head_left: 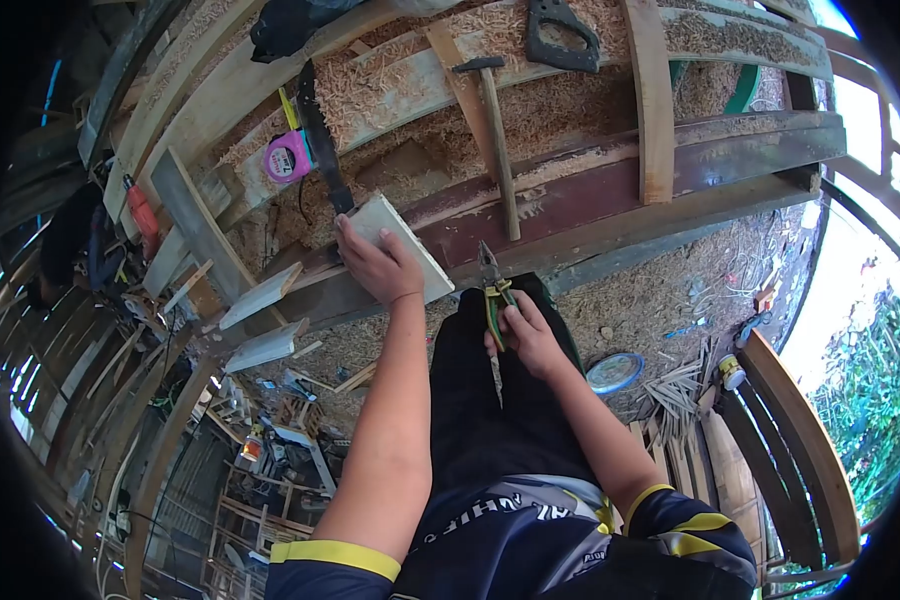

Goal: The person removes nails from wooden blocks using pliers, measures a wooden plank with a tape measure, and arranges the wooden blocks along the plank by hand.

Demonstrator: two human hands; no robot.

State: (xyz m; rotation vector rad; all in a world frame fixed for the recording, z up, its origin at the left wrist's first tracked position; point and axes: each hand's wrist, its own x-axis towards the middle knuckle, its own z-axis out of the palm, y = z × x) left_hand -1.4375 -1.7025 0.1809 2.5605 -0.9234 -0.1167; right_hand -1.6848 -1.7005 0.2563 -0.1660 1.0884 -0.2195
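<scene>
Wood shavings cover the workbench and the ground of an open-sided wooden workshop, with foliage outside at the far right. Landmark for all positions: the hammer (500,150), lying with its head away from the person and its handle across a maroon beam (595,200). Left of the hammer: a pink tape measure (288,157) beside a long dark strip (322,140); farther left, a red-orange tool (142,218). Right of the hammer's head: a handsaw (562,38); right of its handle, a crosswise plank (651,110). Left hand (380,265): fingers spread over the pale board (402,240), thumb on its face; the board sits left of the handle's lower end, tilted, its underside contact not visible. Right hand (526,335): closed around the green-and-yellow grips of the pliers (492,290), nose directed toward the hammer's handle end, near it and apart. Whether the plier jaws are parted: cannot tell. Below and right of the hammer, on the ground: a round bluish disc (615,373), near thin wood offcuts (678,388).
</scene>
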